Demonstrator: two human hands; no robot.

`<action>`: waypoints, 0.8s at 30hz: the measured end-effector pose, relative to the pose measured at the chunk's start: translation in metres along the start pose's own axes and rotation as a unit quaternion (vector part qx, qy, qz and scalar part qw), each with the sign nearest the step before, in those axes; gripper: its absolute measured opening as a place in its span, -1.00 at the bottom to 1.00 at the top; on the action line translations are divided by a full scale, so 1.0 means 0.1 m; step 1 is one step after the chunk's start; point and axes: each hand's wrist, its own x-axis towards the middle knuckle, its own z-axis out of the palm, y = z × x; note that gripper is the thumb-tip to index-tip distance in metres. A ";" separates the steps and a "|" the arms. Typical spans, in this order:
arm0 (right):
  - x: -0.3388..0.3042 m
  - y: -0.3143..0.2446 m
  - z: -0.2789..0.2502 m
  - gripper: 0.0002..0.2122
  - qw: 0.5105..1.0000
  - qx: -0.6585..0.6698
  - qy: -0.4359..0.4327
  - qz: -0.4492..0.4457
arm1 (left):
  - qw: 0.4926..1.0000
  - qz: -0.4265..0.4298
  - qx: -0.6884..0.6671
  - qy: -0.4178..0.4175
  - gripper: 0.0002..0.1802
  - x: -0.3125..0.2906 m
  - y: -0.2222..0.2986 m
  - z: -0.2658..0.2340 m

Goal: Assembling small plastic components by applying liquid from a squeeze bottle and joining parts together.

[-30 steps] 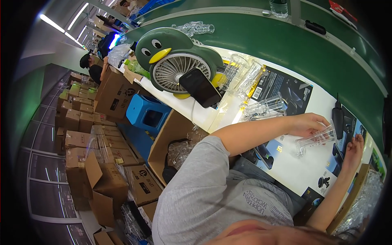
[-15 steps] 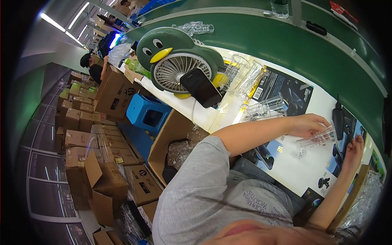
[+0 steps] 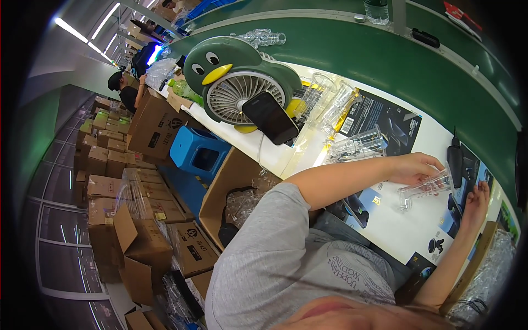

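Observation:
My left hand [image 3: 416,168] is closed around a clear, see-through vessel [image 3: 432,186] with a flared round end and a small bent tube at the other. It lies tilted over the white, printed tabletop. Just right of the flared end is my right hand [image 3: 476,208], its fingers apart and slightly bent, with nothing seen in them. Several similar clear vessels [image 3: 357,146] lie to the left of my left hand, some on a yellow-edged package. A black device with an antenna [image 3: 455,159] is pictured or lying beyond the held vessel; I cannot tell which.
A green penguin-shaped fan [image 3: 236,82] stands farther left, a black phone [image 3: 270,117] leaning on it. Beside the table are an open cardboard box [image 3: 220,190], a blue stool [image 3: 199,153] and stacked cartons [image 3: 107,159]. Clear plastic wrapping [image 3: 487,269] fills a box by my right forearm.

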 end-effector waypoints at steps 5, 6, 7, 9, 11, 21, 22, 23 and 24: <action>0.01 0.01 -0.02 -0.74 1.000 -0.001 -0.002 -0.001 | 1.000 -0.001 -0.003 -0.001 -0.76 0.02 -0.02 -0.02; 0.01 0.01 -0.01 -0.75 1.000 -0.004 -0.003 -0.003 | 1.000 0.001 0.000 -0.003 -0.76 0.02 -0.02 -0.02; 0.00 0.00 0.00 -0.75 1.000 -0.007 -0.004 -0.005 | 1.000 0.002 0.003 -0.005 -0.76 0.03 -0.02 -0.03; 0.01 0.01 -0.03 -0.75 1.000 -0.004 -0.004 -0.006 | 1.000 0.000 -0.001 -0.003 -0.76 0.02 -0.01 -0.01; 0.01 0.01 -0.01 -0.76 1.000 0.000 -0.006 -0.005 | 1.000 0.000 -0.005 -0.001 -0.76 0.00 0.00 0.00; 0.02 0.01 -0.03 -0.75 1.000 -0.004 -0.003 -0.005 | 1.000 -0.005 0.005 0.004 -0.76 0.00 0.01 0.01; 0.02 0.00 -0.02 -0.75 1.000 -0.005 0.003 -0.003 | 1.000 -0.007 0.004 0.003 -0.76 0.00 0.01 0.01; 0.01 0.00 -0.01 -0.75 1.000 -0.005 0.003 -0.003 | 1.000 -0.008 0.004 0.003 -0.76 0.01 0.01 0.01; -0.01 0.00 0.00 -0.75 1.000 -0.002 -0.002 -0.004 | 1.000 -0.007 0.003 0.003 -0.76 0.01 0.01 0.01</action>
